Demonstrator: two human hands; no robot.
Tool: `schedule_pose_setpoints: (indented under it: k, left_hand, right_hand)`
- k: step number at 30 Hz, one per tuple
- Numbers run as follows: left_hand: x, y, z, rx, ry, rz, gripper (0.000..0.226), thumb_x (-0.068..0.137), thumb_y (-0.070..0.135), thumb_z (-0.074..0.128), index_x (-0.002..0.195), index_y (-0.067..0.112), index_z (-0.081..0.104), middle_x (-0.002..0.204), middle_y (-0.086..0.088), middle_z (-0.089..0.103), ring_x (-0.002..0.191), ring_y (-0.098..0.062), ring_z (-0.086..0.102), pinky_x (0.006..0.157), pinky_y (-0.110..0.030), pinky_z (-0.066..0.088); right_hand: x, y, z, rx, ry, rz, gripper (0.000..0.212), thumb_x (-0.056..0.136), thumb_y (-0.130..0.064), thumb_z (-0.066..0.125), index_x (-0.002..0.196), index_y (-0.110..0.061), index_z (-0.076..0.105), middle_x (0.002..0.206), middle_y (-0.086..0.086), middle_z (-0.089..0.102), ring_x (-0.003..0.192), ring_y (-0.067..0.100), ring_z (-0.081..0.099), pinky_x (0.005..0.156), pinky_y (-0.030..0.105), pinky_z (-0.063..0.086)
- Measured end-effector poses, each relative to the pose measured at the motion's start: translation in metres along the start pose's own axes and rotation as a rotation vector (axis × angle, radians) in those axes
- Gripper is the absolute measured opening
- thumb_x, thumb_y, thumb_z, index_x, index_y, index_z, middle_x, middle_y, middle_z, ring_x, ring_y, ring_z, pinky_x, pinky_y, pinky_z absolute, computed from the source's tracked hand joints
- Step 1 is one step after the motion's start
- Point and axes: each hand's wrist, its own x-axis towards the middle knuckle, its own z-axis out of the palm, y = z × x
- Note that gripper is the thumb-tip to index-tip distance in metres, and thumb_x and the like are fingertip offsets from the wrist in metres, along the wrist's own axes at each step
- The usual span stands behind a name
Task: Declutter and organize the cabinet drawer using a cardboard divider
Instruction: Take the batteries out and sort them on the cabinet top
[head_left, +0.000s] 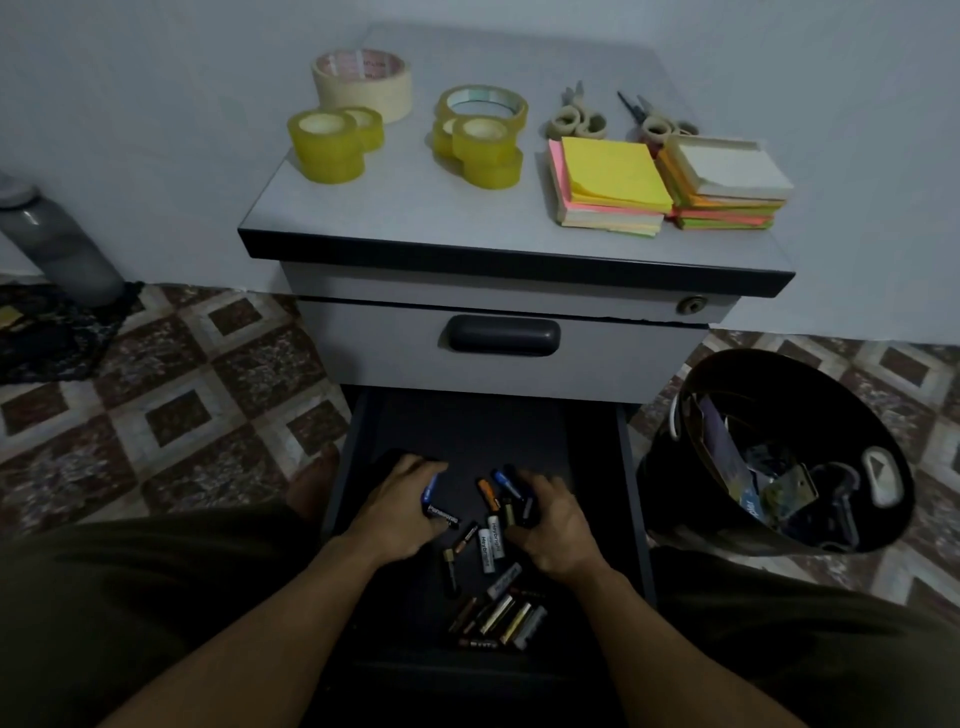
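Note:
The lower drawer (631, 467) of a grey cabinet stands pulled out, dark inside. Several loose batteries (491, 543) lie scattered on its floor, with a packed row of them (501, 618) near the front. My left hand (402, 506) is inside the drawer, fingers curled round a few batteries. My right hand (550, 525) is beside it, fingers curled over more batteries, including a blue one (506, 482) and an orange one (488, 492). No cardboard divider is in view.
On the cabinet top (415, 208) sit several tape rolls (332, 140), two pairs of scissors (579, 117) and stacks of sticky notes (613, 184). A black bin (779, 452) with rubbish stands right of the drawer. A grey bottle (57, 239) is at left on the tiled floor.

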Motion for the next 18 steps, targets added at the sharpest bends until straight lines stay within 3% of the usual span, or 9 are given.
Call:
schedule_pose_setpoints:
  k: [3,6,11,15,18]
  left_hand:
    - [0.002,0.001,0.003,0.032,0.052,0.008,0.071,0.081,0.027,0.079,0.144,0.021,0.047,0.135,0.005,0.045,0.123,-0.015,0.050,0.105,-0.025,0.040]
    - [0.001,0.002,0.004,0.090,0.065,0.021,0.064,0.086,0.031,0.074,0.143,0.023,0.048,0.135,0.007,0.048,0.123,-0.016,0.051,0.104,-0.028,0.042]
    - [-0.003,-0.002,0.005,0.184,0.097,0.058,0.059,0.093,0.031,0.063,0.148,0.031,0.040,0.130,0.005,0.056,0.125,-0.018,0.049,0.117,-0.032,0.026]
    - [-0.008,-0.005,0.007,0.182,0.116,0.040,0.054,0.093,0.037,0.058,0.145,0.031,0.042,0.130,0.004,0.054,0.122,-0.020,0.051,0.107,-0.036,0.038]
    - [-0.011,-0.008,0.008,0.231,0.121,0.033,0.052,0.092,0.042,0.056,0.141,0.032,0.042,0.129,0.005,0.055,0.122,-0.021,0.051,0.106,-0.038,0.039]
  right_hand:
    - [0.004,0.001,0.002,-0.001,0.008,-0.013,0.071,0.081,-0.018,0.075,0.145,-0.025,0.047,0.137,0.001,0.044,0.125,0.019,0.048,0.103,0.017,0.035]
    - [0.006,0.002,0.004,-0.021,0.058,-0.016,0.063,0.085,-0.018,0.071,0.144,-0.024,0.048,0.135,0.001,0.048,0.123,0.019,0.050,0.103,0.020,0.038]
    - [0.005,0.001,0.006,-0.035,0.080,-0.016,0.064,0.085,-0.014,0.069,0.143,-0.028,0.049,0.134,0.001,0.052,0.121,0.023,0.049,0.105,0.027,0.040]
    - [0.005,-0.001,0.009,-0.012,0.112,-0.004,0.060,0.084,-0.005,0.066,0.140,-0.022,0.052,0.135,0.003,0.051,0.121,0.022,0.049,0.100,0.020,0.036]
    - [0.005,-0.003,0.009,-0.006,0.143,0.054,0.054,0.083,-0.005,0.066,0.135,-0.015,0.053,0.129,0.007,0.050,0.118,0.024,0.048,0.095,0.022,0.036]
